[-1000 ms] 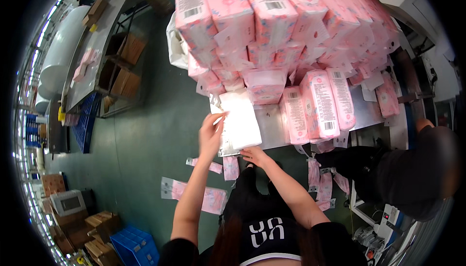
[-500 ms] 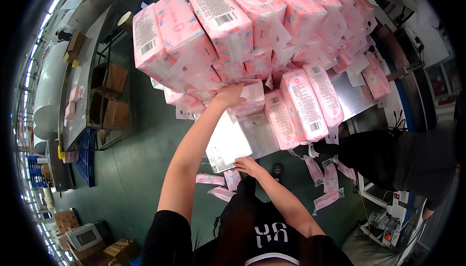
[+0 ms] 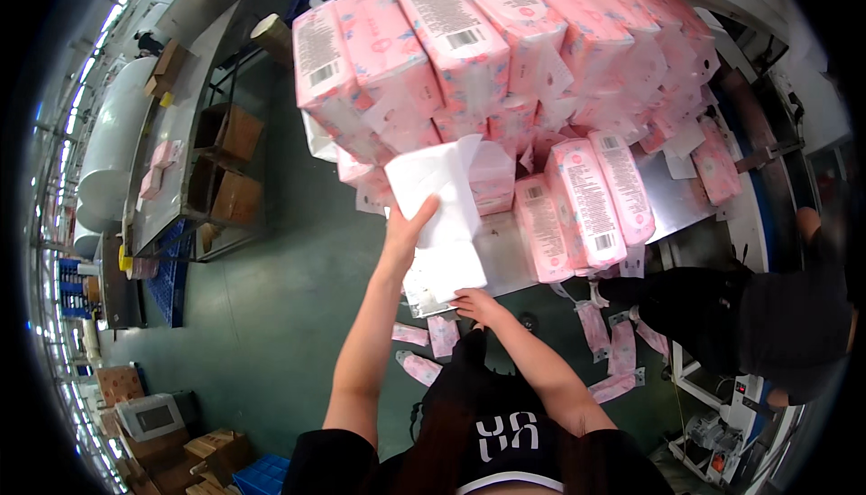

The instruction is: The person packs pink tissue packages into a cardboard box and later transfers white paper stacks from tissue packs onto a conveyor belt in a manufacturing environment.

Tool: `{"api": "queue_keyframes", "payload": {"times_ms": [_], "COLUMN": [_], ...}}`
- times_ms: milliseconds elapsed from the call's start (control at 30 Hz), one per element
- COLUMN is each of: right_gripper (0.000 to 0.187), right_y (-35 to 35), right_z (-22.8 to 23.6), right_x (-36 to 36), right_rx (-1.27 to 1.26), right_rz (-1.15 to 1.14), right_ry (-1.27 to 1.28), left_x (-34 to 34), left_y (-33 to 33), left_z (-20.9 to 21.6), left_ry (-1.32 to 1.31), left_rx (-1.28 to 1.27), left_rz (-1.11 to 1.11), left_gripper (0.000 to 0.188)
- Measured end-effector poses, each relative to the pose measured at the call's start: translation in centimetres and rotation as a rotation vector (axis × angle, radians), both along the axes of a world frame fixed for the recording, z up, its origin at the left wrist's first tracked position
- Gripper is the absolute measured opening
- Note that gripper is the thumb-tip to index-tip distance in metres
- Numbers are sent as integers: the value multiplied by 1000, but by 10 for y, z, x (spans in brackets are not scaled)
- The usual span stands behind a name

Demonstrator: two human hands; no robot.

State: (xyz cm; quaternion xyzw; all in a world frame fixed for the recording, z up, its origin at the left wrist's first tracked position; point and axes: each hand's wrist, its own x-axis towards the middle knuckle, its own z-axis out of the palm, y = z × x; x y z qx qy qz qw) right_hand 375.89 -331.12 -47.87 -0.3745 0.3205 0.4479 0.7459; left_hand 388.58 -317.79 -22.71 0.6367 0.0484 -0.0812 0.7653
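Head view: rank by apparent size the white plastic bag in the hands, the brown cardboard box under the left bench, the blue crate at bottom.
1. White plastic bag, largest.
2. Blue plastic crate, partly cut off.
3. Brown cardboard box, about the same; fisheye rim and distance make 2 and 3 unsure.

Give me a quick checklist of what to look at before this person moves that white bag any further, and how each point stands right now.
1. Left hand grips the white bag: ok.
2. Right hand at the bag's lower edge: ok.
3. Bag mouth open: cannot tell.
4. Pile of pink packs steady, not sliding: cannot tell.
5. Floor free of dropped packs: not ok, several lie there.
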Motion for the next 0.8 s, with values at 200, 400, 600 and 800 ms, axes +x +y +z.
{"api": "queue_keyframes", "payload": {"times_ms": [200,400,600,800], "right_gripper": [33,28,30,39], "right_y": [-2,-4,-13,-24], "right_z": [6,29,20,19], "right_x": [4,-4,-6,-7], "right_rx": [30,-12,81,0], "right_rz": [36,50,57,151], "right_ry": [-22,-58,-112,-109], "left_x": [-80,-118,-147,-157], "left_y": [15,2,26,43], "left_z": [-55,-33,-50,-44], "left_ry": [-38,174,-20,-2], "left_rx": [-1010,-1386,-1396,-1344], "left_rz": [52,-75,-204,-101], "left_gripper": [63,66,66,79]}}
